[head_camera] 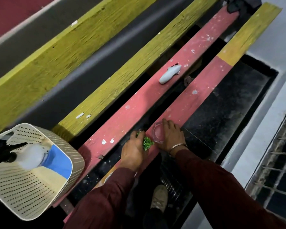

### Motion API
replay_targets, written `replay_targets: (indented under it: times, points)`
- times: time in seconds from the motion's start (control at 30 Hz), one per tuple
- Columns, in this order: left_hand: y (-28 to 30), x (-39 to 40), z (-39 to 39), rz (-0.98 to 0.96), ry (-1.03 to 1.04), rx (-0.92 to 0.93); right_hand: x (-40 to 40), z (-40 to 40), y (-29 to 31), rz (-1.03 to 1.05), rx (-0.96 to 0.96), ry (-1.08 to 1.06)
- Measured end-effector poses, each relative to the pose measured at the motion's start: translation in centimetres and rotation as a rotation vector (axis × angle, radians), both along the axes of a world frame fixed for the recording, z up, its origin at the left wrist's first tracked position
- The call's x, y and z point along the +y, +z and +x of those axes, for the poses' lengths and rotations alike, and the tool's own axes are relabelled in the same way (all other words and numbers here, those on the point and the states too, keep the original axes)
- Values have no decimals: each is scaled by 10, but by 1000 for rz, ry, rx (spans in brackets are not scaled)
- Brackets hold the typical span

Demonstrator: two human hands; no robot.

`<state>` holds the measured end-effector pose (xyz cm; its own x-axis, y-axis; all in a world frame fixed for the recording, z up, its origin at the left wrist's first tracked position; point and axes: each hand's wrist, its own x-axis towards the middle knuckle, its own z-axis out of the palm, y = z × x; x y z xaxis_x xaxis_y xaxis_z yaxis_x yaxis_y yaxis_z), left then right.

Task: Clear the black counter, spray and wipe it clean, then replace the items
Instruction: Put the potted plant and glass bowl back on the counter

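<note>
While the right hand (171, 135) curls round a clear glass dish (158, 133) on the red plank (185, 104), the left hand (134, 149) grips a small green plant (147, 143) just beside it; plant mostly hidden by fingers. Black counter (228, 103) lies right of plank, partly under it. Basket (23, 187), cut off at left edge, holds a blurred spray bottle (28, 156) w/ blue label.

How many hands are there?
2: the left hand holds a green sprig; the right hand rests on a clear glass on the red plank.
</note>
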<state>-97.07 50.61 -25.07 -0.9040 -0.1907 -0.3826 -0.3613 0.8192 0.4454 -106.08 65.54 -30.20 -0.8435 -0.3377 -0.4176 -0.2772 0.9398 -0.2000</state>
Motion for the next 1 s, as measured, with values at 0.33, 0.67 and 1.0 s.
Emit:
replay_targets:
  times: [0.33, 0.67, 1.0]
  points:
    - [57, -19, -1, -63, 93, 119, -11, 0, 64, -40, 59, -20]
    - [201, -54, 49, -75, 235, 201, -55, 44, 196, -157, 96, 24]
    - [320, -143, 134, -233, 354, 338, -158, 113, 323, -282, 226, 195]
